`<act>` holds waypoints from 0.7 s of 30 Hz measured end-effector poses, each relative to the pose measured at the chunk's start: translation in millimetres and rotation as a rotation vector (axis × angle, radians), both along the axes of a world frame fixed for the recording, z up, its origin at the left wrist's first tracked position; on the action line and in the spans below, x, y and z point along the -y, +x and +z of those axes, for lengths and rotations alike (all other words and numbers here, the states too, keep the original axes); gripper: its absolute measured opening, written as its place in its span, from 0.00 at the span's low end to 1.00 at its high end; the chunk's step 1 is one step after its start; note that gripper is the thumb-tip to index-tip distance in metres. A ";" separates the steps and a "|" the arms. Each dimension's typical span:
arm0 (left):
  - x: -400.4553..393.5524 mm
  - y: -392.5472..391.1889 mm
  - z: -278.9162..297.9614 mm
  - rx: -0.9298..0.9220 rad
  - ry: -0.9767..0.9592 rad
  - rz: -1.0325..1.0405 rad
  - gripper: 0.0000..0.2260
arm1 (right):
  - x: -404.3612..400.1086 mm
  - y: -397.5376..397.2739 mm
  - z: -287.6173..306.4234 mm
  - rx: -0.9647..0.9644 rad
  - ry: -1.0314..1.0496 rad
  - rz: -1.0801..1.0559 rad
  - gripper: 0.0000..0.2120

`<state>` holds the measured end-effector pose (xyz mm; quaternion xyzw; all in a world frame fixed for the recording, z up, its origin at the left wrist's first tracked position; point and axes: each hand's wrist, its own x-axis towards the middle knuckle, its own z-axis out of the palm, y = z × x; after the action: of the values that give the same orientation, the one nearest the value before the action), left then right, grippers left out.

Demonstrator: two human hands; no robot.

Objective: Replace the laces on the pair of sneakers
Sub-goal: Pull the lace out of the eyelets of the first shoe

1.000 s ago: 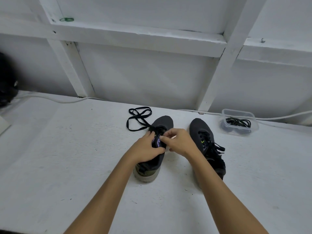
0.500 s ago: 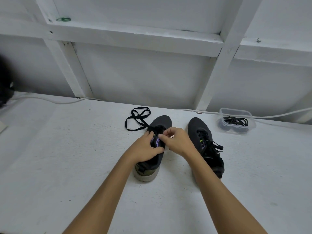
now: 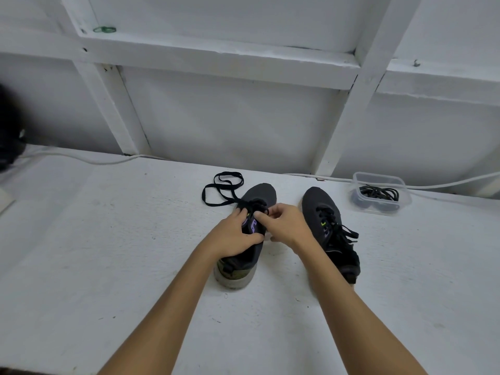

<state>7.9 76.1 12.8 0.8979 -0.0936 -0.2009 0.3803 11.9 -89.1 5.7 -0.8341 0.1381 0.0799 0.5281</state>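
Item 1, left sneaker (image 3: 244, 255): dark, set on the white tabletop (image 3: 108, 266) at centre, toe toward 12 o'clock. It is held at the tongue and eyelet area by both hands.

Item 2, left hand (image 3: 234, 234): fingers are curled round the upper from the 9 o'clock side, gripping the shoe.

Item 3, right hand (image 3: 288, 226): thumb and forefinger are closed in a pinch at the eyelets; the lace is judged to be what is pinched, though the contact point is too small to confirm.

Item 4, black lace (image 3: 221, 189): loose loops are trailed from the toe toward 11 o'clock, one end running into the eyelets.

Item 5, right sneaker (image 3: 328, 226): placed at 3 o'clock of item 1, just beside it, fully laced and untouched.

Item 6, clear plastic container (image 3: 381, 193): placed at 2 o'clock, well apart, with dark laces coiled inside.

Change noted: against the views from 1 second and 0.5 seconds ago, almost nothing is altered; both grips and the loose loops are kept in place, with only slight finger shifts. Work is therefore judged to be slow, at 1 eyelet, with most of the lacing left.
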 end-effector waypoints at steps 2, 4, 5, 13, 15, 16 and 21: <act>0.1 -0.3 0.3 -0.001 0.000 -0.005 0.23 | -1.6 -0.3 -2.7 0.040 -0.047 0.041 0.08; -0.5 0.0 -0.1 -0.003 -0.006 -0.006 0.23 | -2.8 3.1 -0.4 0.061 -0.077 0.080 0.05; -0.9 -0.1 0.2 -0.008 -0.010 -0.005 0.23 | -2.0 5.0 1.4 0.075 -0.086 0.088 0.05; -0.3 -0.1 3.2 -0.029 -0.023 -0.008 0.23 | -7.3 3.5 -1.9 0.145 -0.011 -0.246 0.11; 0.3 -0.1 3.2 -0.026 -0.013 -0.006 0.24 | -8.4 -0.7 -2.3 0.007 0.042 -0.266 0.17; 0.7 0.2 3.4 -0.025 -0.009 -0.007 0.25 | -7.6 -2.5 -1.0 -0.033 0.057 -0.260 0.17; 1.9 0.1 3.0 -0.027 -0.001 -0.007 0.21 | -5.2 -8.5 2.1 -0.064 0.255 -0.187 0.13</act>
<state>8.0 74.3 15.8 0.8947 -0.0915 -0.2143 0.3812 3.4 -84.0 7.8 -0.7408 0.2206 0.0739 0.6301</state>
